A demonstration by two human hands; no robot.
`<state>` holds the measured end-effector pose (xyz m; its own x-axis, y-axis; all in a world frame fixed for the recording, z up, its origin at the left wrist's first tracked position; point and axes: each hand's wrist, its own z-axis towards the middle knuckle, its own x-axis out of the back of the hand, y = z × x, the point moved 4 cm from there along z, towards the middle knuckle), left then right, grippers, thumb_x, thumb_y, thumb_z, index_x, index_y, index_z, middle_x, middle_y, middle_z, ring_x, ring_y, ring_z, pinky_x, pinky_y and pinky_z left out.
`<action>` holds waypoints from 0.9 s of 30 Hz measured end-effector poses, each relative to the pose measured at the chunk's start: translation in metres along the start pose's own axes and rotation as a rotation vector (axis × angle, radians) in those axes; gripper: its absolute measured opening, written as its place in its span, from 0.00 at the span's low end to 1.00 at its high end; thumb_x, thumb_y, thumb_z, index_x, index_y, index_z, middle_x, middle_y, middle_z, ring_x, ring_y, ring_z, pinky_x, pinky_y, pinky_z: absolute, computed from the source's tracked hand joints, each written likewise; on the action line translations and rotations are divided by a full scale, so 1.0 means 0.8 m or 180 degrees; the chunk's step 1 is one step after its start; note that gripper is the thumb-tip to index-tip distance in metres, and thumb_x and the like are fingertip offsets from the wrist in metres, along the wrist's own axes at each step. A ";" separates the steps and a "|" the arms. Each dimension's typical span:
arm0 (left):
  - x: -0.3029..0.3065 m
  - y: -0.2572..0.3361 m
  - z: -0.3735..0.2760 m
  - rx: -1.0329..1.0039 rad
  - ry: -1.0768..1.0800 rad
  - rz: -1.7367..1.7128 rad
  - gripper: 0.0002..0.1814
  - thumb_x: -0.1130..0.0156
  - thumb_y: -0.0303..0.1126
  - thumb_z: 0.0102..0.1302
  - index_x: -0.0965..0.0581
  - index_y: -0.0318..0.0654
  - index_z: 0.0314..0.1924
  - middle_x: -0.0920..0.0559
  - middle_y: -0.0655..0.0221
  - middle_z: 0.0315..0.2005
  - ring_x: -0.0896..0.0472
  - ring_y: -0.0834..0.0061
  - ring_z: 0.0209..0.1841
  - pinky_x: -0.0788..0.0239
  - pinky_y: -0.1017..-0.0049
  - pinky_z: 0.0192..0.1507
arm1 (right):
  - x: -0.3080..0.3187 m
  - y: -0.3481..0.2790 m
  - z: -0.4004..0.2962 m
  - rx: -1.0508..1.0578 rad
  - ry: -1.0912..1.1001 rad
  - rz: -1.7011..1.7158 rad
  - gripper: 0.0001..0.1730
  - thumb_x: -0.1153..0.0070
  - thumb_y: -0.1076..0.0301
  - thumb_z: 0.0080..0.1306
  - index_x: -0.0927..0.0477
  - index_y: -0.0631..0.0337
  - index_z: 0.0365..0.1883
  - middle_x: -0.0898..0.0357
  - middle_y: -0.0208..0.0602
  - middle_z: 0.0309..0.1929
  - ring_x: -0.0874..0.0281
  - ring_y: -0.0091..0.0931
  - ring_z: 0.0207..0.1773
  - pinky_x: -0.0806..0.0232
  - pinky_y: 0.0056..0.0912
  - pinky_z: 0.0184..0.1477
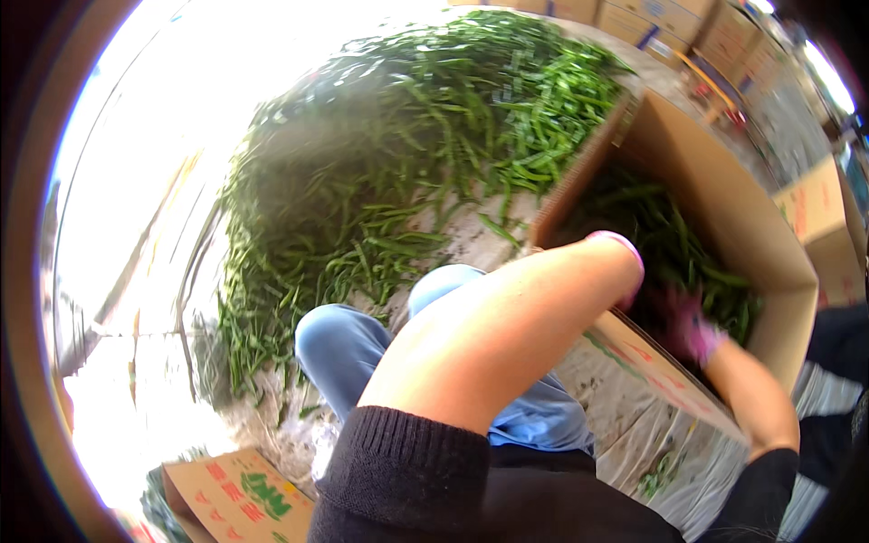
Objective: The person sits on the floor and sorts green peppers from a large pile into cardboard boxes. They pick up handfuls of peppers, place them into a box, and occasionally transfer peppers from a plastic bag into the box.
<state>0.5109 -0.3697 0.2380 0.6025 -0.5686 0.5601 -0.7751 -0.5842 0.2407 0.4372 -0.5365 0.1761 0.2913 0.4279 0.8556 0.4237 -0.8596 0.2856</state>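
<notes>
Both my hands, in pink gloves, reach down into an open cardboard box (733, 197) at my right, which holds long green peppers (679, 237). My left hand (628, 261) passes over the box's near wall; only the glove's cuff and edge show, and its fingers are hidden. My right hand (686, 329) is low inside the box beside the peppers, blurred and in shadow, so its grip is unclear. A large heap of green peppers (421, 122) lies on the sheet-covered ground in front of me, left of the box.
A printed cardboard box (237, 495) stands at the lower left. Another carton (821, 224) is beyond the open box, with stacked cartons (645, 24) at the back. Dark clothing, apparently another person's, shows at the right edge. My knees (346, 346) are between heap and box.
</notes>
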 end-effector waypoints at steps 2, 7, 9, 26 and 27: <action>-0.024 -0.022 -0.034 0.0022 0.1056 -0.0581 0.14 0.44 0.36 0.55 0.19 0.45 0.41 0.19 0.63 0.38 0.20 0.64 0.41 0.28 0.62 0.42 | 0.029 -0.027 -0.013 0.0827 -0.0393 0.1550 0.40 0.46 0.54 0.56 0.42 0.54 0.66 0.46 0.52 0.66 0.43 0.47 0.65 0.48 0.47 0.66; -0.059 -0.069 -0.157 -0.1104 0.5026 -0.2459 0.10 0.39 0.30 0.56 0.22 0.38 0.40 0.20 0.59 0.35 0.21 0.58 0.39 0.27 0.66 0.42 | 0.217 0.008 0.006 0.0451 0.0028 0.1791 0.25 0.42 0.66 0.54 0.27 0.62 0.52 0.26 0.48 0.50 0.26 0.41 0.52 0.34 0.37 0.55; -0.113 -0.108 -0.188 -0.1006 0.5094 -0.2476 0.09 0.39 0.26 0.56 0.21 0.37 0.38 0.19 0.60 0.33 0.19 0.61 0.37 0.26 0.69 0.39 | 0.294 -0.009 0.029 0.0383 0.0669 0.2768 0.22 0.48 0.74 0.57 0.29 0.65 0.52 0.25 0.39 0.47 0.27 0.28 0.50 0.34 0.29 0.53; -0.631 -0.477 -0.110 0.3282 0.2614 -0.2676 0.47 0.29 0.43 0.43 0.39 0.49 0.65 0.39 0.55 0.63 0.41 0.52 0.65 0.47 0.58 0.63 | 0.115 -0.538 0.583 0.2135 0.0096 0.0426 0.64 0.36 0.38 0.44 0.60 0.48 0.71 0.57 0.54 0.70 0.55 0.49 0.70 0.60 0.48 0.69; -0.638 -0.490 -0.097 0.3110 0.2577 -0.2195 0.50 0.28 0.43 0.41 0.42 0.53 0.66 0.42 0.55 0.64 0.44 0.50 0.66 0.49 0.56 0.64 | 0.096 -0.565 0.573 0.2222 0.0227 0.0405 0.65 0.37 0.36 0.43 0.62 0.46 0.71 0.63 0.55 0.72 0.59 0.52 0.71 0.65 0.52 0.70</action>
<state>0.4920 0.1943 -0.0810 0.2677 0.2694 0.9251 0.2574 -0.9452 0.2008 0.6611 0.0130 -0.0853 0.3283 0.2961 0.8970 0.8474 -0.5118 -0.1412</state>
